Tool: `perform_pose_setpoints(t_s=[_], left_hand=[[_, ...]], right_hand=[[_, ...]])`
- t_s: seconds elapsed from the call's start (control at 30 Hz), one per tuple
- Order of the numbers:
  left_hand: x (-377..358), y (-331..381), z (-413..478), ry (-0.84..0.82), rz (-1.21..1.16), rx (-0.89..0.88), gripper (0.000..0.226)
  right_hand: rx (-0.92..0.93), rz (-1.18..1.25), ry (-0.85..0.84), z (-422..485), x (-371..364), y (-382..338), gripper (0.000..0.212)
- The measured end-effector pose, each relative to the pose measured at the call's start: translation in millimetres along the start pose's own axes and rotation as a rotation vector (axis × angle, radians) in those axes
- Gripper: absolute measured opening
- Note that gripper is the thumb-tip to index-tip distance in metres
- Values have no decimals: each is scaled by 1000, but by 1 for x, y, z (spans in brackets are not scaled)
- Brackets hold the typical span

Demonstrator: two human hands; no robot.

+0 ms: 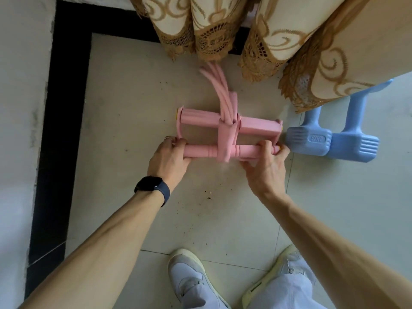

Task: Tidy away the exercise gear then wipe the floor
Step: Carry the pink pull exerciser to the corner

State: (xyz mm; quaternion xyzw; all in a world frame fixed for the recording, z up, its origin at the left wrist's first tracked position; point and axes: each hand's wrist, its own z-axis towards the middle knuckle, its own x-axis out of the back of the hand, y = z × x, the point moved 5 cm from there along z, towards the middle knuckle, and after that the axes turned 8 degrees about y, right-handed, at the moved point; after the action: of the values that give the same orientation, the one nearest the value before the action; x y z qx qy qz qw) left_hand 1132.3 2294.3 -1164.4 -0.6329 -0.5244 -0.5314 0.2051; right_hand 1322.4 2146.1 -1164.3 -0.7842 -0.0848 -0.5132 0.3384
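A pink pedal resistance puller [229, 126] lies on the beige floor tile below the curtain. Its pink tubes [219, 85] run up toward the curtain hem. My left hand [169, 159] grips the left end of its near handle bar [200, 151]. My right hand [265, 163] grips the right end of the same bar. Two blue dumbbells [332, 139] lie side by side just right of the puller, their far ends hidden under the curtain.
A beige and brown lace curtain [267, 36] hangs over the far side. A black floor border [64, 108] and white wall [20, 108] run along the left. Dirt specks [207, 195] dot the tile. My two shoes [191, 279] stand at the bottom.
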Motion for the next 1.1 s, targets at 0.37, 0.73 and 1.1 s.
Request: perform_pose_setpoints(t_s=[0.37,0.73,1.1], left_hand=[[14,37,84,-172,309,-204,52],[32,50,65,-108,339,-117,54],[226,91,-117,-164,161,13,46]], right_hand=[[-75,-216,-26,56,9,-5,50],[-58,-244,-186,38,28,-13,88],[251,-213,-235,-103,253,-131,49]])
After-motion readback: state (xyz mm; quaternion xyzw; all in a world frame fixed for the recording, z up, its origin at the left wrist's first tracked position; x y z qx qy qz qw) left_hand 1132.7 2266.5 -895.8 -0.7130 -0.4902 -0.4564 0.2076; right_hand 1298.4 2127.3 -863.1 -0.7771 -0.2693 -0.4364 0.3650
